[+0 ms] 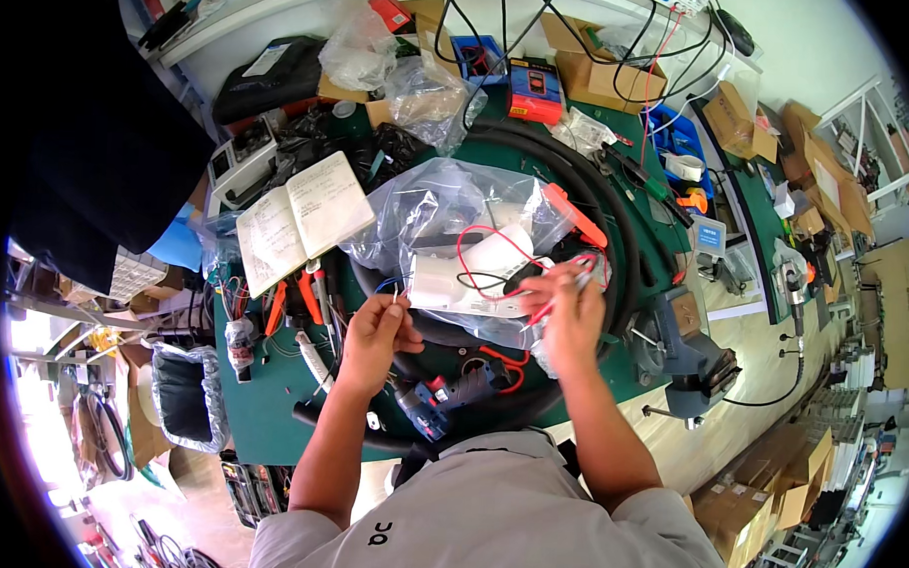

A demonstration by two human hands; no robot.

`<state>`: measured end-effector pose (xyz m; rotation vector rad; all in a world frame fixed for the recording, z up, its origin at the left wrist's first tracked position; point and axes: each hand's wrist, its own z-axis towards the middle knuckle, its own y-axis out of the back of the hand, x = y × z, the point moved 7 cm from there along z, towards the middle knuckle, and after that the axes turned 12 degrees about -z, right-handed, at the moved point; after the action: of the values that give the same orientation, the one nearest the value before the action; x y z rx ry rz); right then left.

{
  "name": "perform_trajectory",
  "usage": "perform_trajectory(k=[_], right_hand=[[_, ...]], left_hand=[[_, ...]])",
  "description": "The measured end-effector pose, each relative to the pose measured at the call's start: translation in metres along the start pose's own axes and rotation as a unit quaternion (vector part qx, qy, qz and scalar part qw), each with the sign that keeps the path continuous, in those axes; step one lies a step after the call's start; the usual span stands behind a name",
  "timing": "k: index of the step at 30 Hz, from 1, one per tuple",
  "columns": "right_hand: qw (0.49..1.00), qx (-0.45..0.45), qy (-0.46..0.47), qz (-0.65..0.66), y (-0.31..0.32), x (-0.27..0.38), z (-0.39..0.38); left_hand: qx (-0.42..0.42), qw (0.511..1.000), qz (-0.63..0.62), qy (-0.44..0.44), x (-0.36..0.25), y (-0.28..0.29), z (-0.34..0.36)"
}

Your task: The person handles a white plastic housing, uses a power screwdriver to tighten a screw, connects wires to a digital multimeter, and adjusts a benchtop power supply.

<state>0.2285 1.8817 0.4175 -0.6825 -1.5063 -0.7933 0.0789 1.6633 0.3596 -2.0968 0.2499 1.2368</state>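
White housing (435,281) lies against clear plastic bag (385,209), mid-tabletop (260,417); likely light, stiff, smooth; best held by its sides; left grip (381,330) pinching thin wires (387,283), probably fragile, take by insulation; right grip (571,313) closed around red probe (540,315).

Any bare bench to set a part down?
Green tabletop's near-left corner, between the silver-lined dark bin and bare left forearm. Smaller patch: between right forearm and blue-grey vise. Crowded: the middle, under white tubular plastic housing, clear plastic bag, coiled thick black hose.
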Motion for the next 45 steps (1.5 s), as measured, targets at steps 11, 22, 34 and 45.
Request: perform_trajectory(k=[11, 22, 34, 45], right_hand=[[0.773, -0.046, 0.029, -0.632, 0.096, -0.050, 0.179], [0.603, 0.175, -0.071, -0.775, 0.057, -0.089, 0.215], [0.979, 0.078, -0.042, -0.182, 0.136, 0.064, 0.156], [0.931, 0.304, -0.184, 0.081, -0.085, 0.007, -0.003]], left_hand=[[-0.059, 0.998, 0.022, 0.017, 0.009, 0.021, -0.004], [-0.097, 0.995, 0.003, 0.021, 0.023, 0.024, -0.007], [-0.055, 0.996, -0.076, -0.010, -0.001, -0.011, -0.003], [0.139, 0.988, 0.053, -0.046, -0.022, -0.057, -0.003]])
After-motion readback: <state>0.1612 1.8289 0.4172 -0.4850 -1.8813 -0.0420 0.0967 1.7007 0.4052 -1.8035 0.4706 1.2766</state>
